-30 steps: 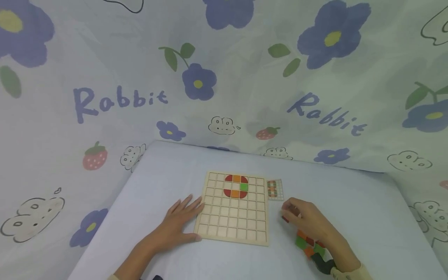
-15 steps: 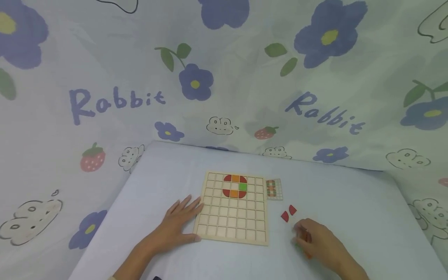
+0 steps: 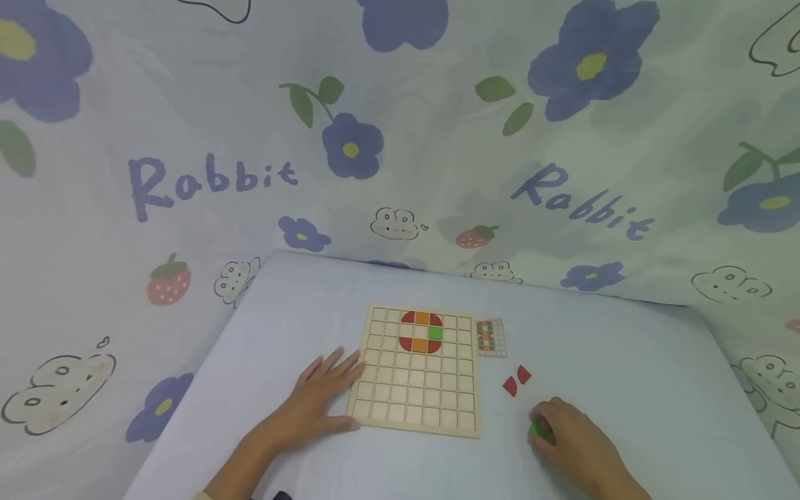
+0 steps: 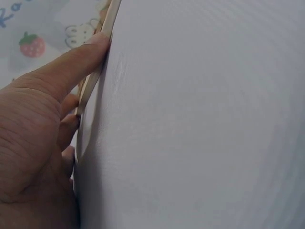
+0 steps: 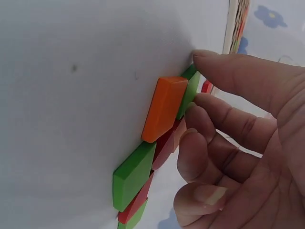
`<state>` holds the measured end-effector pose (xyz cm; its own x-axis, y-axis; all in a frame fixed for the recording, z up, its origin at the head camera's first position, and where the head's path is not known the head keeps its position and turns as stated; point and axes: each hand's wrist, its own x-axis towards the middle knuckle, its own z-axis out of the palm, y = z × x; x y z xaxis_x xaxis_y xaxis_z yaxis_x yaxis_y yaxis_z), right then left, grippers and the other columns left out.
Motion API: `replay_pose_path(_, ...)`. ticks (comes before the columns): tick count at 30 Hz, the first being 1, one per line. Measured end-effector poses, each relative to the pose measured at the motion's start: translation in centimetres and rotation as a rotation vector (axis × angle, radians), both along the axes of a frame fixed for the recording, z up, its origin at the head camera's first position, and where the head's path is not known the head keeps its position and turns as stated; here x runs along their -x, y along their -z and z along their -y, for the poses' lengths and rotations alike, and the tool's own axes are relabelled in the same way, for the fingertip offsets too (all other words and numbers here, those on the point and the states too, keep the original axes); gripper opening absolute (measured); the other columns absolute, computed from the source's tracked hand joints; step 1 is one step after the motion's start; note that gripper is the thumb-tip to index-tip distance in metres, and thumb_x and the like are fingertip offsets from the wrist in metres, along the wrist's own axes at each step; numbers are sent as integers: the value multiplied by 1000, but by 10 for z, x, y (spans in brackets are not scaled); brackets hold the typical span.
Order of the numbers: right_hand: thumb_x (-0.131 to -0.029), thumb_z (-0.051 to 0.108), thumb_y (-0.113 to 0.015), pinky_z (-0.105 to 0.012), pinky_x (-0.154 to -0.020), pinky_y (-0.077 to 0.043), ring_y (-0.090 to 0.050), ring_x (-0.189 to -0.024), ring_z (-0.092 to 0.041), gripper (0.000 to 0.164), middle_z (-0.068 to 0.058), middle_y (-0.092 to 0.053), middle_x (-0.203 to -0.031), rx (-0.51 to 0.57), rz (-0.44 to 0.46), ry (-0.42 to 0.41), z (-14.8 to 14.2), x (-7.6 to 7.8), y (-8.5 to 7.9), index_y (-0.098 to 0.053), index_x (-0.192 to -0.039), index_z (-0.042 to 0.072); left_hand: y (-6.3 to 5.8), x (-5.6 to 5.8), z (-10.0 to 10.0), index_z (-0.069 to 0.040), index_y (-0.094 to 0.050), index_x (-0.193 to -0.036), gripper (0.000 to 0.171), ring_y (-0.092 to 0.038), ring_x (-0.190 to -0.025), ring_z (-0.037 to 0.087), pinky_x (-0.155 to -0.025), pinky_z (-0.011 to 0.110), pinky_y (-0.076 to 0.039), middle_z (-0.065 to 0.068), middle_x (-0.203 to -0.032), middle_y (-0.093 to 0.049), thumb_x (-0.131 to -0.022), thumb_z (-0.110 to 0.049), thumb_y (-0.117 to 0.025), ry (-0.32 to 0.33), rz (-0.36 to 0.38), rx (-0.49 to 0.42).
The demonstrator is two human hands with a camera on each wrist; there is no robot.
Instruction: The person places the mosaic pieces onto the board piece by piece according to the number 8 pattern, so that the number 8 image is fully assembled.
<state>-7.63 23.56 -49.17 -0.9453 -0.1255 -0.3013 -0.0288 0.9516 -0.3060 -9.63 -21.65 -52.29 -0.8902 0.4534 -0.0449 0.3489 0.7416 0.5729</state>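
My left hand (image 3: 319, 399) lies with straight, spread fingers against the left edge of a wooden grid board (image 3: 414, 414), the thumb at its lower corner. On the board, red, orange and one green piece form a ring near the top. Right of the board, my right hand (image 3: 578, 444) pinches a green tile (image 5: 192, 88) between thumb and index finger. Around it in the right wrist view lie an orange tile (image 5: 161, 112), another green tile (image 5: 133, 176) and several red pieces. In the head view this hand hides most of that pile.
Two red quarter-round pieces (image 3: 510, 386) lie on the white table (image 3: 300, 305) between the board and the right hand. A small printed pattern card (image 3: 498, 340) sits at the board's right edge. A patterned cloth wall (image 3: 400, 187) rises behind the table.
My right hand has set down two red quarter-round pieces and come back to the pile, where it now pinches a green tile. The left hand stays on the board's edge.
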Motion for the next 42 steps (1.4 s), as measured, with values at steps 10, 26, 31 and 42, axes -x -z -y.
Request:
replay_pose_path(10,-83,23,-88,-31,-71,-52,-48,-78,-12,26,8,-53,-84,-22,-27,-15,-12,-8,0,-72,-101,14,1,0,0,-19,-38,-163,98,-8,-161,29,-128,55,0,-5,-172,-22,-83,-57,-80,-2,17,-14)
replay_pose_path(26,-82,23,-83,-35,-72,-53,-49,-76,-15,22,6,-53,-80,-61,-14,-32,-6,-5,-1,-73,-98,12,1,1,-1,-20,-36,-164,97,-5,-161,27,-128,53,1,-7,-172,-19,-85,-55,-81,-8,34,14)
replay_pose_path(31,-83,24,-84,-34,-74,-55,-49,-78,-13,24,8,-56,-83,-49,-60,-38,-2,-3,4,-74,-102,13,0,0,-2,-18,-37,-164,97,-6,-161,30,-128,54,1,-5,-172,-21,-84,-53,-82,-8,31,13)
replay_pose_path(42,-83,23,-86,-39,-83,-59,-54,-82,-12,27,9,-62,-89,-6,-39,-8,-3,1,5,-74,-105,14,0,2,-2,-19,-37,-164,97,-6,-161,28,-128,54,1,-6,-172,-20,-84,-53,-81,-5,26,19)
